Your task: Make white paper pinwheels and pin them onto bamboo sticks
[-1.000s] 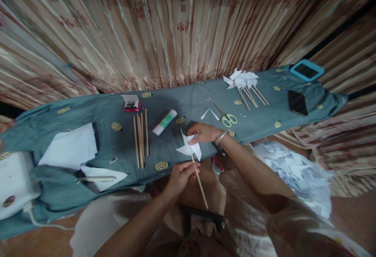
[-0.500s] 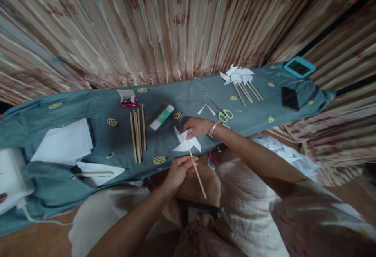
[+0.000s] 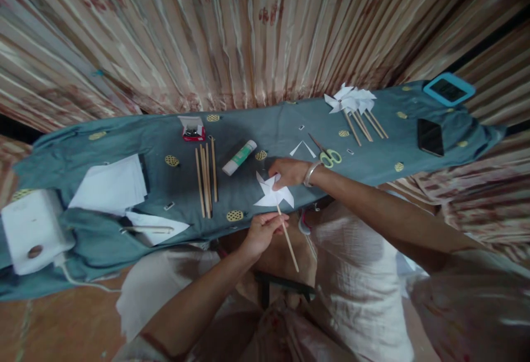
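Observation:
A white paper pinwheel on a thin wooden stick is held over the table's near edge. My left hand pinches the stick just below the paper blades. At the pinwheel's middle, the fingers of my right hand press on the paper, thumb on top; a bangle circles that wrist. Whatever fastens the centre is hidden under those fingers. Beyond my hands lie a glue stick and green-handled scissors.
Loose wooden sticks and a red box of pins are left of the glue. Farther left are stacked paper and a white device. Finished pinwheels, a phone and a blue-framed device lie to the right.
The whole view has shifted, so the table's things appear farther right and slightly higher. Both hands keep their hold on the pinwheel, with little visible movement of their own.

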Motion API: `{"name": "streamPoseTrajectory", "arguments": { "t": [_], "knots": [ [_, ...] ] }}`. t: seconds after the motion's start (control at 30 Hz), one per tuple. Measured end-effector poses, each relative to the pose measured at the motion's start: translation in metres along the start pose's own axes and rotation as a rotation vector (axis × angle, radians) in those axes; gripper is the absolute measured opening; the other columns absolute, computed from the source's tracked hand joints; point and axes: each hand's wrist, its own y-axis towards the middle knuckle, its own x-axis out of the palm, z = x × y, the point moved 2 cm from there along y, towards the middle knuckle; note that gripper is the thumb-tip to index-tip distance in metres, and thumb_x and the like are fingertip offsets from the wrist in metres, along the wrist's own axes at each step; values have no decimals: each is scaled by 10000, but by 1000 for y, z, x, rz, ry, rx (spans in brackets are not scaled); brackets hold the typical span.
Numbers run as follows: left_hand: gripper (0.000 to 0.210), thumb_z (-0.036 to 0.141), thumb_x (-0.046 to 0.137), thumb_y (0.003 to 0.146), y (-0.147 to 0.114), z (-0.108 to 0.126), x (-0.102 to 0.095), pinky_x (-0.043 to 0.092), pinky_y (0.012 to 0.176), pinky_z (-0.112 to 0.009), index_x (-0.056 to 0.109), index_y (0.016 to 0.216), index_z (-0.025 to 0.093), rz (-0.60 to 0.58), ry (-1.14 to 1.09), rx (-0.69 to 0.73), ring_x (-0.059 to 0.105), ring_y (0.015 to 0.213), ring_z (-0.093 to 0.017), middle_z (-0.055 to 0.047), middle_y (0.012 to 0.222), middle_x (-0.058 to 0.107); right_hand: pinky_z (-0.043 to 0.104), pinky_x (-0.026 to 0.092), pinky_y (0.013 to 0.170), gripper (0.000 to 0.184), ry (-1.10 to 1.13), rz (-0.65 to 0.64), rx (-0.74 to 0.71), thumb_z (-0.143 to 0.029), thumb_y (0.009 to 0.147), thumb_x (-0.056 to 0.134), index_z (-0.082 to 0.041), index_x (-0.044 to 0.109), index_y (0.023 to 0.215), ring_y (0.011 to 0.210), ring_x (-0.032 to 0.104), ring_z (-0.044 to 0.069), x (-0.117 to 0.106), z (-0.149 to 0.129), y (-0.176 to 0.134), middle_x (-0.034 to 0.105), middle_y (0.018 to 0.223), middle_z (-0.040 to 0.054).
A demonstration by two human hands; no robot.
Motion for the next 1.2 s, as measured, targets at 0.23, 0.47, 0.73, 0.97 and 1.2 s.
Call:
{"name": "streamPoseTrajectory", "arguments": {
  "t": [0.23,0.47,0.73,0.97,1.2],
  "knots": [
    [431,481,865,533,0,-1,0,449,622,-239,775,754,123,1,-60,-20,576,603,-110,-52,678,710,237,392,649,209,26,-40,-4,-267,781,701,-143,762,938,750,617,154,1,4,1,728,840,39],
    [382,441,845,584,0,-1,-1,457,634,-248,775,773,116,-13,-37,-14,584,624,-121,-62,705,712,231,394,632,215,54,-81,-3,-248,766,709,-140,770,942,729,600,146,0,6,5,721,798,23],
    [372,434,836,598,2,-1,-1,448,629,-255,775,771,111,-28,-20,-4,566,595,-114,-63,693,709,233,400,631,185,133,-98,-13,-254,742,715,-157,779,885,726,610,151,3,12,10,719,737,-3],
    [354,443,816,648,1,1,-2,445,623,-253,776,771,113,-34,31,3,555,596,-114,-73,704,709,234,400,623,177,185,-121,-6,-258,718,726,-149,775,849,702,590,146,5,16,14,695,695,-10],
    [412,494,826,610,2,1,-1,448,627,-257,771,753,112,-66,19,18,537,580,-106,-65,688,699,248,399,628,203,210,-138,-17,-275,724,715,-124,761,853,700,578,148,4,17,13,681,703,3]
  ]
}}
